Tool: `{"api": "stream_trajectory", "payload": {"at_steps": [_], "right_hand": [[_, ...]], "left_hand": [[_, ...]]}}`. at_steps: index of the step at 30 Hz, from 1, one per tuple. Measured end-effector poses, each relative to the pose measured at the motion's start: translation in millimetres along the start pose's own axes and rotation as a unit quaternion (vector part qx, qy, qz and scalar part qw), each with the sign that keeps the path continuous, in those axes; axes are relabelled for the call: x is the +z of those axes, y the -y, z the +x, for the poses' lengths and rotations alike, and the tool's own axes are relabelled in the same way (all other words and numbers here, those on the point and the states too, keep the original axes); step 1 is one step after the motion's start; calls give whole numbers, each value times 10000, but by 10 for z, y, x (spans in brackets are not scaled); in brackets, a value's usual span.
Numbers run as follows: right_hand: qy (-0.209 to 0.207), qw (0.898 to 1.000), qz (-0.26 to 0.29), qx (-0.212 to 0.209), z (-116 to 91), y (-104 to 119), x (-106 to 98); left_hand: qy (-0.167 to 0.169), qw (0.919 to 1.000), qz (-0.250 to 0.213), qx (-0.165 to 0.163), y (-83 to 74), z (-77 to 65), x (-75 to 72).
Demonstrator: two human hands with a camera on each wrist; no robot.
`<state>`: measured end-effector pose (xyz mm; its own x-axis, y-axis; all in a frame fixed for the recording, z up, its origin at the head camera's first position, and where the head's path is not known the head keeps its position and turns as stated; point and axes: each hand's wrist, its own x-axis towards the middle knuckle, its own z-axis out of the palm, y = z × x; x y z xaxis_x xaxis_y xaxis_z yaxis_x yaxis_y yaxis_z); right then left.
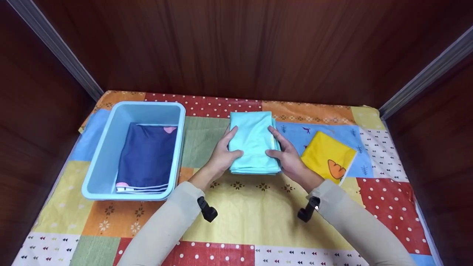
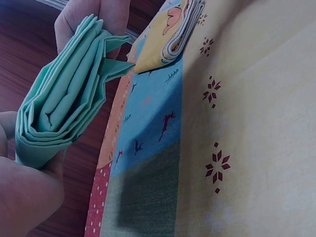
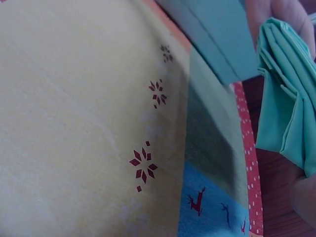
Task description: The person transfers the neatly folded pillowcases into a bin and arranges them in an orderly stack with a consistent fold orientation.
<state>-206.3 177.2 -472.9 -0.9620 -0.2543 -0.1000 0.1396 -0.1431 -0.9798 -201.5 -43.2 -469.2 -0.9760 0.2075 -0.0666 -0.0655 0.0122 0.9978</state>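
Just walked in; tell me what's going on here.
A person's left hand and right hand grip a folded turquoise cloth from both sides, lifted off the patchwork-print cover. A folded navy cloth lies in the blue bin on the left. A folded yellow cloth lies on the cover to the right.

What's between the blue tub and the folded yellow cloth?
Head view: folded turquoise cloth, held by left hand and right hand above the patchwork tablecloth.

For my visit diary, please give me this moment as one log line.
left hand: grips teal cloth; right hand: grips teal cloth; navy cloth: in tub; yellow cloth: on tablecloth
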Motion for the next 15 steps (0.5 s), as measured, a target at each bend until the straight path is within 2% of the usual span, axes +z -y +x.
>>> {"api": "stream_trajectory", "payload": {"at_steps": [15], "right_hand": [[-39,9999,36,114,-45,91,21]], "left_hand": [[61,9999,-66,102,-75,-46,6]]}}
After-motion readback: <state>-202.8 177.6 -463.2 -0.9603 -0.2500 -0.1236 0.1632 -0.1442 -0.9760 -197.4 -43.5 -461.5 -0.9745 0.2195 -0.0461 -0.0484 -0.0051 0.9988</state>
